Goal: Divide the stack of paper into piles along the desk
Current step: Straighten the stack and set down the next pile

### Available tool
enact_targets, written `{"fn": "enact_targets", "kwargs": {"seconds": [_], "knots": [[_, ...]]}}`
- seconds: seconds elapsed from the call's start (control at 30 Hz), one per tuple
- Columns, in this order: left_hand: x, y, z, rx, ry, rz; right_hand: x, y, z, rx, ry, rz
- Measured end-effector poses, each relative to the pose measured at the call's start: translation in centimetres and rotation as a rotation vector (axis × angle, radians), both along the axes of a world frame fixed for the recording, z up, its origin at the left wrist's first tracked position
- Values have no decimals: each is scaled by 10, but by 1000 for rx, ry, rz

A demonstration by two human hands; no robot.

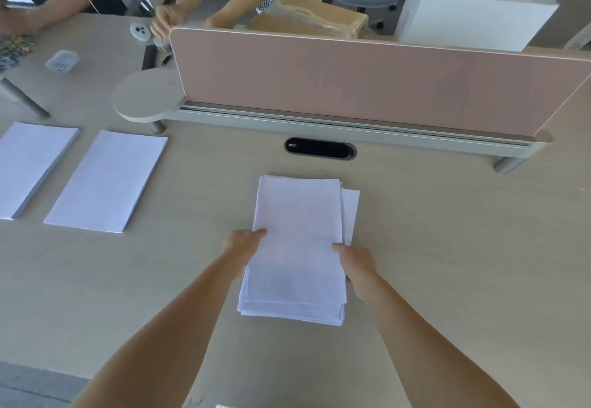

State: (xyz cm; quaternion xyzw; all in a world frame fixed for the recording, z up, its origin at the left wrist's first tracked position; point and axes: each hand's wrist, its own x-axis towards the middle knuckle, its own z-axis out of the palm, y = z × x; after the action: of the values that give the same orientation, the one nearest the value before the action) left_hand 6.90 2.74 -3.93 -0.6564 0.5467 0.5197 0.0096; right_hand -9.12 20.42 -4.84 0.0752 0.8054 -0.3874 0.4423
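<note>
Both hands grip a top batch (297,238) of sheets by its long edges: left hand (244,244) w/ thumb on top, right hand (356,263) same, fingers hidden beneath. Batch sits over the rest of the stack of paper (350,212), middle of the desk (447,247), right in front of the person. Two neat piles (108,180) lie well apart to the left.

Risk: loose sheets, fanned at the edges, prob. slide out or drag lower ones along if grip's uneven.

Thin white rectangular paper; desk pale, smooth, wood-look.
</note>
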Motion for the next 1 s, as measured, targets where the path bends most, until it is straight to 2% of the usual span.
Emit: {"fn": "enact_targets", "kwargs": {"seconds": [0.17,0.4,0.53,0.73,1.0], "knots": [[45,9,-5,37,54,21,51,13,2,17,56,-1],[84,46,-12,148,159,-71,98,60,10,109,133,-69],[87,72,-15,146,161,-123,105,86,14,127,134,-120],[57,114,-16,182,226,-148,80,125,21,147,182,-138],[-46,168,-13,132,202,-162,-21,172,26,157,195,-139]]}}
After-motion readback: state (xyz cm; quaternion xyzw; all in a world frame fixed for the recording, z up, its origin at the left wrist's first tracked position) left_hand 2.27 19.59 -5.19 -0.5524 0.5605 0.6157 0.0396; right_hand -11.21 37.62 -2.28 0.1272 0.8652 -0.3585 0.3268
